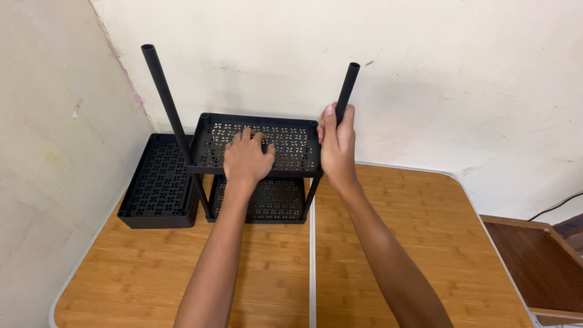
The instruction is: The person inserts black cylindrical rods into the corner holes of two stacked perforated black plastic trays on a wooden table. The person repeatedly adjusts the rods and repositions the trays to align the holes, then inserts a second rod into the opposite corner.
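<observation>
A black plastic shelf rack stands on the wooden table near the wall. Its upper perforated tray sits above a lower perforated tray, joined by black posts. My left hand lies flat on the upper tray, fingers spread, pressing down. My right hand is wrapped around a black tube that rises tilted from the tray's front right corner. Another long black tube leans up from the front left corner.
A third black perforated tray lies flat on the table to the left, against the corner of the walls. A darker wooden surface stands lower to the right, with a black cable behind it.
</observation>
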